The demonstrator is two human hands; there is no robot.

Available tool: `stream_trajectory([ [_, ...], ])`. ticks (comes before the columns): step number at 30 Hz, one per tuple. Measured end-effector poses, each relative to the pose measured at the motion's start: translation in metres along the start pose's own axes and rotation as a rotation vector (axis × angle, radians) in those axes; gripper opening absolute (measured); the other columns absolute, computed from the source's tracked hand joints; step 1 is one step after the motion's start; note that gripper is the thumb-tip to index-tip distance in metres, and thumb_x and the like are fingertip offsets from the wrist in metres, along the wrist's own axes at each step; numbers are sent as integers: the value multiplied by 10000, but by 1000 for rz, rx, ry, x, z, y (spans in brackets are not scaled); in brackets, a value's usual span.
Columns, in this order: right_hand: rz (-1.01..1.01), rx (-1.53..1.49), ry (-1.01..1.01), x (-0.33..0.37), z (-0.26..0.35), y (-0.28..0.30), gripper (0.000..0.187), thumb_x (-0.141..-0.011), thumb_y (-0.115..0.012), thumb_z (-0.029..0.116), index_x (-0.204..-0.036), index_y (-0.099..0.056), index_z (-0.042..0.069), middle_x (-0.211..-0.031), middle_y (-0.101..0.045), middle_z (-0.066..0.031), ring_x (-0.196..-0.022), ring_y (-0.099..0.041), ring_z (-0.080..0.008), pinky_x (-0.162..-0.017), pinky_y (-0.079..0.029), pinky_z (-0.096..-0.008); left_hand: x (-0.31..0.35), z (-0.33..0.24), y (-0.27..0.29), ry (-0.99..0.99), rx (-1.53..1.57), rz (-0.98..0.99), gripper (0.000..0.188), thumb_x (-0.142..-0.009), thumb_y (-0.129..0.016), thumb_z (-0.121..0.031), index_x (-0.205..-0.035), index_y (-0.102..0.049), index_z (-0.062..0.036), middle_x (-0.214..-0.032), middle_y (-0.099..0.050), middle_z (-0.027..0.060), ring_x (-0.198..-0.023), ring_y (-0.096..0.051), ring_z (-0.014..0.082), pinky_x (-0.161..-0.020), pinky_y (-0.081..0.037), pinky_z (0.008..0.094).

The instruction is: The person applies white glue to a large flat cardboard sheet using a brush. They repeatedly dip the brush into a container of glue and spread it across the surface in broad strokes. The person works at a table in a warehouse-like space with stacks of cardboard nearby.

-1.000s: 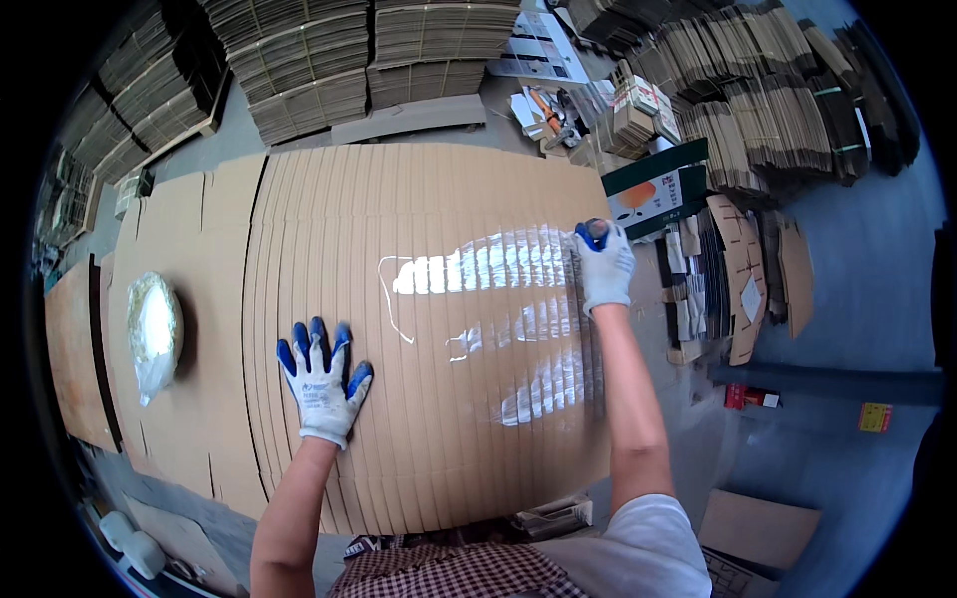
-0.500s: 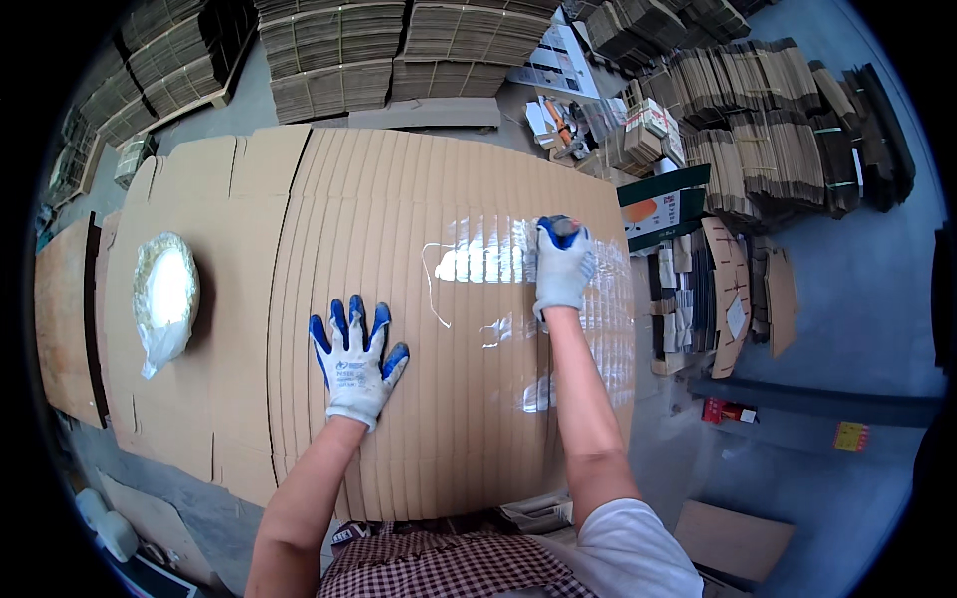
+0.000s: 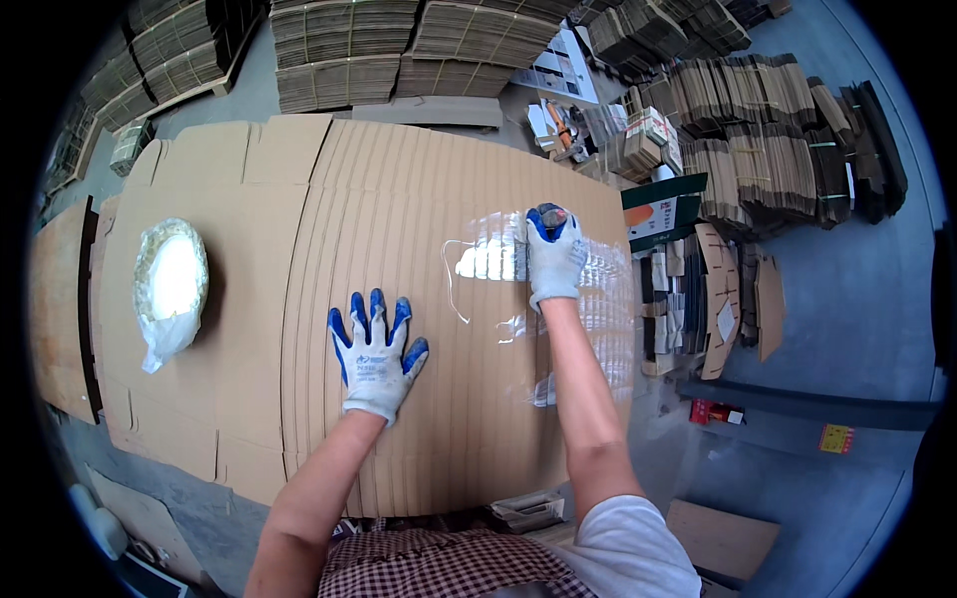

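Overlapping corrugated cardboard sheets (image 3: 239,399) lie fanned out in front of me, their edges making long parallel strips. My left hand (image 3: 375,349), in a white glove with blue fingers, rests flat on the strips, fingers spread. Over on the right side, my gloved right hand (image 3: 556,254) is closed around a small dark rounded object (image 3: 553,215) whose kind I cannot make out. Around that hand the cardboard carries shiny wet-looking patches (image 3: 488,261). A thin white strand (image 3: 451,284) curves across the strips between my hands. On the left sits a shallow bowl (image 3: 204,269) with white content.
Strapped stacks of flat cardboard (image 3: 339,50) stand beyond the far edge. More bundles (image 3: 758,140) are at the far right. Just past the right edge are a green printed box (image 3: 653,214) and upright cardboard pieces (image 3: 713,299). A wooden board (image 3: 60,309) lies far left.
My right hand has slid a little leftward over the cardboard with the dark object. My left hand keeps its place on the strips. The whole view has shifted slightly.
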State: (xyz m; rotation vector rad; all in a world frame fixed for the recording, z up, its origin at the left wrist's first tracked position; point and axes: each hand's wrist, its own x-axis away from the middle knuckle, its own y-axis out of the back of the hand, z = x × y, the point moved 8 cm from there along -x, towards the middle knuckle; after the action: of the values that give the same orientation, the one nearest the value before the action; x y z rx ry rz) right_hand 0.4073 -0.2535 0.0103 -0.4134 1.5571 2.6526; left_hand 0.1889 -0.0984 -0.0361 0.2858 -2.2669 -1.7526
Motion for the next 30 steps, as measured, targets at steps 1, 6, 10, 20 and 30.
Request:
stream_trajectory([
  [1, 22, 17, -2, 0, 0, -2, 326, -723, -606, 284, -946, -545, 54, -963, -541, -133, -872, -546, -314, -762, -429, -380, -1, -3, 0, 2, 12, 12, 587, -799, -471, -442, -1300, -345, -164, -1359, -254, 179, -1276, -158, 370, -1020, -26, 544],
  [6, -28, -211, -72, 7, 20, 0, 359, -682, -659, 236, -933, -535, 10, -904, -556, -150, -832, -549, -308, -760, -428, -372, 1, 2, 0, 7, 18, -5, 576, -794, -479, -435, -1286, -365, -157, -1349, -267, 181, -1267, -174, 376, -1015, -37, 553],
  [10, 26, -359, -57, 22, 45, -35, 376, -687, -652, 258, -944, -526, 13, -911, -560, -164, -826, -556, -313, -752, -429, -379, 0, -1, -1, -6, 38, -28, 584, -788, -483, -442, -1282, -367, -155, -1343, -278, 178, -1262, -185, 376, -1013, -44, 556],
  [20, 5, -261, 80, 29, 77, -23, 345, -720, -625, 276, -932, -522, 24, -918, -547, -166, -842, -554, -321, -747, -433, -379, 0, -1, -3, -5, 63, -30, 577, -794, -467, -448, -1279, -368, -151, -1341, -280, 174, -1259, -187, 372, -1013, -49, 555],
  [30, 246, -79, 321, 89, 96, -25, 327, -744, -581, 232, -1018, -500, 71, -959, -531, -134, -832, -566, -289, -719, -459, -363, 0, -1, -4, -5, 53, -21, 574, -802, -457, -451, -1287, -362, -158, -1351, -271, 167, -1273, -165, 366, -1013, -40, 554],
])
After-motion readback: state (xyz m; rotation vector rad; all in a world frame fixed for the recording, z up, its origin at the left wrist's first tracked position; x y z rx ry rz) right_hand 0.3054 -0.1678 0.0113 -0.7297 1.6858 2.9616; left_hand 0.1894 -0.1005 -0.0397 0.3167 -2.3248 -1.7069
